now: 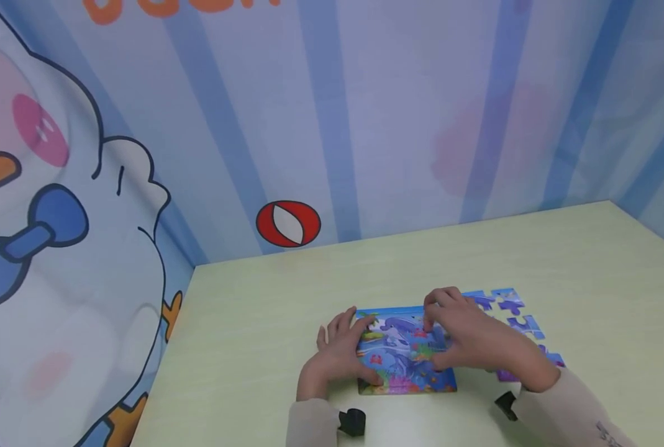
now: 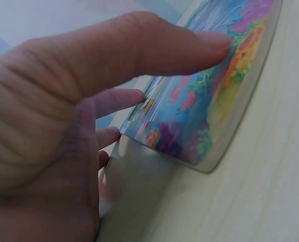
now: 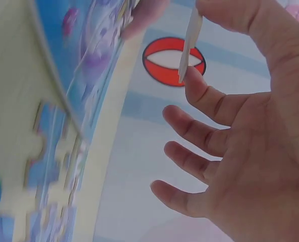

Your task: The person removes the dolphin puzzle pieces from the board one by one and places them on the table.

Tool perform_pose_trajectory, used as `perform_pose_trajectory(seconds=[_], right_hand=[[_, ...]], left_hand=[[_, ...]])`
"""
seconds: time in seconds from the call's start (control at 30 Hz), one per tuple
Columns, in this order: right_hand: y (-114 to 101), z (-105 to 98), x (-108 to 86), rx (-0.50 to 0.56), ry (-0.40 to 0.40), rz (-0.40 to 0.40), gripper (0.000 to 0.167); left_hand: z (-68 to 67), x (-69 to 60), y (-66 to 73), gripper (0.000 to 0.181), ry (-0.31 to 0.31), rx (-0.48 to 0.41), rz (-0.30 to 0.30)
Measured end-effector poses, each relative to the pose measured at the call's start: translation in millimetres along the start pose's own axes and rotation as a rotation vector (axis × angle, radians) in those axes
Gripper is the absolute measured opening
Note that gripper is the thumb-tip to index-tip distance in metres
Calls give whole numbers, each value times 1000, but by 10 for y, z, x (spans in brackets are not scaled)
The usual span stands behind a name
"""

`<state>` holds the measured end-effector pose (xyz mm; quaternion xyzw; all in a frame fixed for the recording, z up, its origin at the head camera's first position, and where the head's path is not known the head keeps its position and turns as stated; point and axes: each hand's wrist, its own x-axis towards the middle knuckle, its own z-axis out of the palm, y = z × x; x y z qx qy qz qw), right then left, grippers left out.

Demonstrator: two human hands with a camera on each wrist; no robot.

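A jigsaw puzzle board (image 1: 397,372) with a dolphin and coral picture lies flat on the table. My left hand (image 1: 337,351) rests along its left side, thumb (image 2: 189,53) stretched over the picture near the lower edge and fingertips at the left border. Above the board's right part is my right hand (image 1: 474,335). In the right wrist view it pinches a thin puzzle piece (image 3: 190,43), seen edge-on, between thumb and index finger, while the other fingers stay spread. The picture side of that piece is hidden there.
Several loose puzzle pieces (image 1: 526,325) lie on the table right of the board, partly behind the right hand and forearm. The pale table (image 1: 253,347) meets a printed backdrop (image 1: 387,124) with stripes and a cartoon bird (image 1: 58,298).
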<state>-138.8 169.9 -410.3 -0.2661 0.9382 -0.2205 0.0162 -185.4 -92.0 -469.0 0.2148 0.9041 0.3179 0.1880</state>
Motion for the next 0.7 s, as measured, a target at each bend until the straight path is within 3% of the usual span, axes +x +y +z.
perform_pose_trajectory(seconds=[0.27,0.7], right_hand=[[115,-60,-158,15,15,11,30],[234,-67,-343,12,-54,80,34]], left_hand=[[-29,-30,1,97,19,-14,11],[-12,-4,-1,97,24,-19,31]])
